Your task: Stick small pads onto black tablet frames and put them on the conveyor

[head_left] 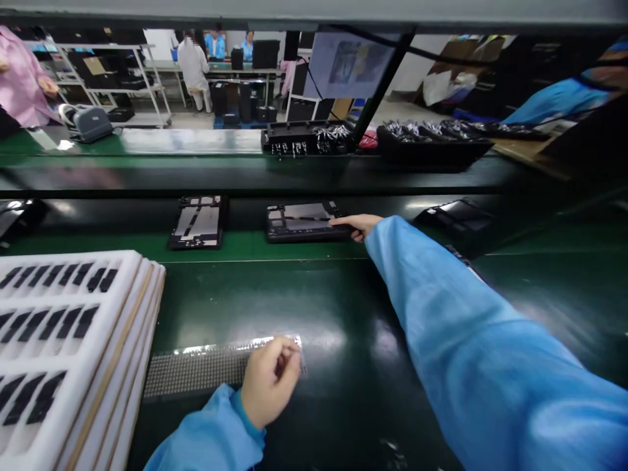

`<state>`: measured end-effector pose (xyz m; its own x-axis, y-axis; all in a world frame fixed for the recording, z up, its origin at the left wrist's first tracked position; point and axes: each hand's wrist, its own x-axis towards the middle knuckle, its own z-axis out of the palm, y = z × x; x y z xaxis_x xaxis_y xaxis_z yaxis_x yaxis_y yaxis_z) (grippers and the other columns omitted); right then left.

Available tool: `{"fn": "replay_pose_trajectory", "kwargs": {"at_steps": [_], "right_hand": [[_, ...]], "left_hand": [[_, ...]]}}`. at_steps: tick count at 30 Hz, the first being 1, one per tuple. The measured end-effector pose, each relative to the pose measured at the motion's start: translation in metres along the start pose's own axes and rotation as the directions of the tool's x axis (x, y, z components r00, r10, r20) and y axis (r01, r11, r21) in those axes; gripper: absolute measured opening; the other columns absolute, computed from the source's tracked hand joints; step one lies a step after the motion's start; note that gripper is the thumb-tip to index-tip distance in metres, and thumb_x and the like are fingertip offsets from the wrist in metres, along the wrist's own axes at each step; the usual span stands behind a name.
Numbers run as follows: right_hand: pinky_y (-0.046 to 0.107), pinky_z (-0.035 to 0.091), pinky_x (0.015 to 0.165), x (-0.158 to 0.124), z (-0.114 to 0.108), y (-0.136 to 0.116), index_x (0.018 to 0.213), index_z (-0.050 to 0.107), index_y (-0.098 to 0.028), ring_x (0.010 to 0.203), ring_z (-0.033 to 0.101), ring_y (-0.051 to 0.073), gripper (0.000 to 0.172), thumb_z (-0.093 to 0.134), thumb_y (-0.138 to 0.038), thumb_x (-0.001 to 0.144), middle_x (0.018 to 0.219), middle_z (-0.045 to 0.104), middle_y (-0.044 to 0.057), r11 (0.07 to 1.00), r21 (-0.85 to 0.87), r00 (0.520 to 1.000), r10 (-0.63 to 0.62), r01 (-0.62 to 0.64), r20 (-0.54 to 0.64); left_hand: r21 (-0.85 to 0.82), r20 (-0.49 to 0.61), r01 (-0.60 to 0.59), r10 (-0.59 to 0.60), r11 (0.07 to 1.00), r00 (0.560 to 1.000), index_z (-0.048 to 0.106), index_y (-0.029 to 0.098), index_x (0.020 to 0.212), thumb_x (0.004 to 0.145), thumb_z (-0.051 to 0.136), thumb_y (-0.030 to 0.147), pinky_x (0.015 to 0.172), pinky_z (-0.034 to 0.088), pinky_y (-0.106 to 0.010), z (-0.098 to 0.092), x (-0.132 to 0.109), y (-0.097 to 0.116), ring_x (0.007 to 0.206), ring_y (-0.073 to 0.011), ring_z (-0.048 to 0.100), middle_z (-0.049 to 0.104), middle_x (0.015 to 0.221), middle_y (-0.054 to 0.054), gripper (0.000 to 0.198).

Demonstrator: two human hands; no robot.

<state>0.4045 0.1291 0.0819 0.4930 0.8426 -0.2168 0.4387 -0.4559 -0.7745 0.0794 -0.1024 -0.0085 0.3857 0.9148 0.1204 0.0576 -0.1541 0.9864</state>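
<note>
My right hand (pixel 362 226) reaches forward to the right end of a flat black tablet-like device (pixel 307 219) with its inside showing. The index finger lies over its top and the other fingers curl at its edge. My left hand (pixel 273 379) is held with curled fingers over the right part of a sheet of small grey squares (pixel 196 371). Whether anything small is in those fingers cannot be seen. A similar device (pixel 197 222) lies to the left of the one I touch.
White foam trays (pixel 125 327) with black parts in slots are stacked at the left. Another device (pixel 456 216) lies at the right, partly behind my sleeve. Black bins (pixel 432 147) of parts stand on the ledge behind. Several people are in the background.
</note>
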Motion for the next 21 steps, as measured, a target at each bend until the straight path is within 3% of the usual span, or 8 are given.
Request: {"fn": "replay_pose_trajectory", "kwargs": {"at_steps": [3,5,8,10,13,16,18,21], "right_hand": [[0.022,0.041,0.052,-0.07,0.004,0.008,0.092,0.068,-0.015,0.055,0.046,0.008,0.03,0.077,-0.039,0.106,0.07,0.055,-0.006,0.993,0.062,0.948,0.08,-0.103,0.308],[0.024,0.029,0.051,-0.137,-0.004,0.025,0.078,0.064,-0.016,0.052,0.033,0.007,0.042,0.078,-0.047,0.103,0.059,0.04,-0.009,0.985,0.116,0.88,0.059,-0.128,0.472],[0.029,0.037,0.059,-0.239,-0.038,0.061,0.075,0.074,-0.014,0.061,0.048,0.012,0.059,0.086,-0.07,0.085,0.063,0.055,-0.001,0.976,0.157,0.744,0.009,-0.153,0.668],[0.032,0.046,0.071,-0.291,-0.068,0.089,0.074,0.076,-0.016,0.074,0.059,0.017,0.065,0.076,-0.079,0.089,0.075,0.065,0.005,0.965,0.241,0.687,-0.103,-0.108,0.72],[0.031,0.045,0.068,-0.335,-0.11,0.131,0.078,0.08,-0.02,0.073,0.056,0.017,0.067,0.06,-0.078,0.103,0.079,0.067,0.006,0.938,0.34,0.788,-0.155,-0.072,0.595],[0.03,0.042,0.057,-0.346,-0.127,0.155,0.091,0.086,-0.023,0.063,0.052,0.016,0.058,0.068,-0.078,0.099,0.073,0.066,0.005,0.897,0.428,0.906,-0.087,-0.11,0.413],[0.03,0.05,0.059,-0.342,-0.118,0.155,0.105,0.087,-0.028,0.066,0.06,0.017,0.04,0.081,-0.067,0.096,0.077,0.071,0.004,0.891,0.448,0.914,-0.116,-0.077,0.388],[0.028,0.061,0.074,-0.323,-0.082,0.135,0.111,0.087,-0.035,0.085,0.074,0.018,0.018,0.09,-0.044,0.096,0.098,0.081,0.003,0.901,0.413,0.883,-0.3,0.137,0.361]], "left_hand": [[-0.223,-0.056,0.228,-0.246,0.948,0.968,0.07,0.014,0.125,0.109,0.067,0.055,0.082,0.067,-0.031,0.022,0.034,0.004,0.093,-0.0151,0.072,0.075,0.113,-0.007,0.044],[-0.326,-0.087,0.31,-0.355,0.893,0.931,0.067,0.016,0.14,0.107,0.07,0.053,0.099,0.068,-0.042,0.035,0.065,0.008,0.115,-0.0218,0.074,0.072,0.134,-0.012,0.05],[-0.33,-0.092,0.398,-0.449,0.856,0.889,0.065,0.017,0.144,0.106,0.072,0.051,0.108,0.066,-0.048,0.043,0.09,0.012,0.125,-0.0254,0.071,0.069,0.143,-0.013,0.051],[-0.267,-0.038,0.449,-0.475,0.853,0.879,0.066,0.017,0.144,0.106,0.072,0.05,0.109,0.066,-0.048,0.035,0.08,0.014,0.125,-0.0254,0.07,0.069,0.142,-0.013,0.051],[-0.13,0.205,0.51,-0.481,0.85,0.853,0.068,0.015,0.136,0.106,0.072,0.051,0.099,0.068,-0.042,0.015,0.033,0.018,0.111,-0.0209,0.073,0.073,0.129,-0.01,0.046],[0.059,0.47,0.481,-0.45,0.875,0.76,0.073,0.014,0.118,0.101,0.077,0.045,0.083,0.067,-0.034,0.003,-0.018,0.03,0.092,-0.0188,0.076,0.078,0.106,-0.007,0.036],[0.206,0.547,0.378,-0.427,0.902,0.72,0.075,0.016,0.113,0.094,0.077,0.038,0.076,0.064,-0.032,0.001,-0.037,0.042,0.083,-0.0201,0.076,0.08,0.096,-0.006,0.029],[0.452,0.504,0.123,-0.367,0.883,0.782,0.073,0.018,0.129,0.095,0.069,0.042,0.083,0.062,-0.038,-0.003,-0.034,0.057,0.095,-0.0266,0.077,0.08,0.111,-0.012,0.042]]}}
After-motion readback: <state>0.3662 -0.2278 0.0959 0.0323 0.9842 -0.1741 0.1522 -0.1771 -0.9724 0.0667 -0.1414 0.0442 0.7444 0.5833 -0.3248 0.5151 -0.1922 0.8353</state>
